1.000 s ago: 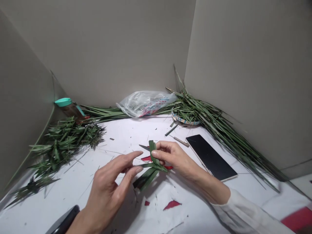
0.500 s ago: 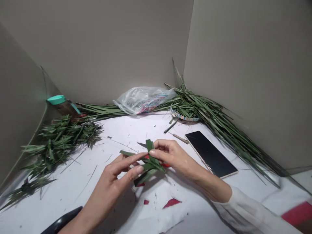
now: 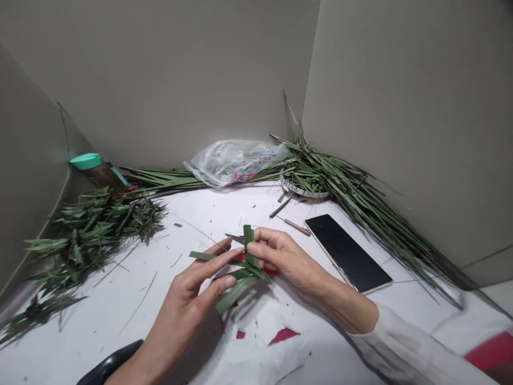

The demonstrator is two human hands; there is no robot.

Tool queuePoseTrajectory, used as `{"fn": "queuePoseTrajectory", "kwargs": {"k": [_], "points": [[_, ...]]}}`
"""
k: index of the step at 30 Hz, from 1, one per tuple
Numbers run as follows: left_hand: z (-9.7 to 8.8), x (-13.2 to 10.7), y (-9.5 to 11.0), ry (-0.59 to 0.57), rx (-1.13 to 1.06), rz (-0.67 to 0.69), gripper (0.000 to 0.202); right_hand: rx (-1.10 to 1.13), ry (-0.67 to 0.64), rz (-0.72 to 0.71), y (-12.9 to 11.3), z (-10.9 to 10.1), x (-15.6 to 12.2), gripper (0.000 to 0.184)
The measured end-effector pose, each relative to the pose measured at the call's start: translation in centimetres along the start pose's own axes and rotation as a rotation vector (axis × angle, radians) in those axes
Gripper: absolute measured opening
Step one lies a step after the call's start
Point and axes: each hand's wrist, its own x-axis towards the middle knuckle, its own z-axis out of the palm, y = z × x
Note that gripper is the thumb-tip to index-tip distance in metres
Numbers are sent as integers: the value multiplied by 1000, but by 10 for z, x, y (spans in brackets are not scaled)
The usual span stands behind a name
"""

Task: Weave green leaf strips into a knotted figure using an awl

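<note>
While the right hand [image 3: 281, 253] pinches leaf strips [image 3: 255, 272], I cannot tell if the left hand [image 3: 191, 289] grips any.

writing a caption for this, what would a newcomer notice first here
Probably the right hand at the centre, pinching green leaf strips, with the left hand touching them. Next, likely the black-screened device lying to the right, then the teal-lidded bottle at far left, beyond a spiky leaf heap.

The head camera looks forward and down at both hands [image 3: 187, 294] from nearby.
</note>
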Motion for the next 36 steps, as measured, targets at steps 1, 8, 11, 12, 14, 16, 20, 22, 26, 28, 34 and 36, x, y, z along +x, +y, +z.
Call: {"fn": "queuePoseTrajectory", "kwargs": {"k": [1,8,11,12,14,16,20,22,26,28,34,36], "points": [[1,-1,-1,-1,27,27,30,3,2,1,0,0,0,27],[7,0,11,-282,-27,6,26,31,-51,39,-2,4,-2,24],[4,0,17,-487,-210,-154,33,51,-112,79,-3,6,-5,27],[2,0,17,-514,-244,-194,35,59,-134,88,-4,7,-5,29],[-2,-2,14,-489,-282,-233,38,73,-178,102,-5,7,-6,31],[-5,-4,11,-472,-384,-268,43,76,-207,108,-7,5,-7,30],[-5,-4,13,-614,-613,-270,63,51,-200,98,-10,1,-6,25],[-1,-2,17,-598,-587,-251,61,47,-186,99,-11,0,-5,26],[14,-1,21,-367,-281,-187,26,61,-129,104,-10,1,-4,31],[21,-5,18,-282,-199,-169,24,75,-91,112,-9,3,-4,32],[27,-13,2,-160,-274,-9,28,121,-13,125,-1,12,-7,26],[28,-13,-4,-154,-259,39,30,121,11,127,2,13,-6,25]]}}
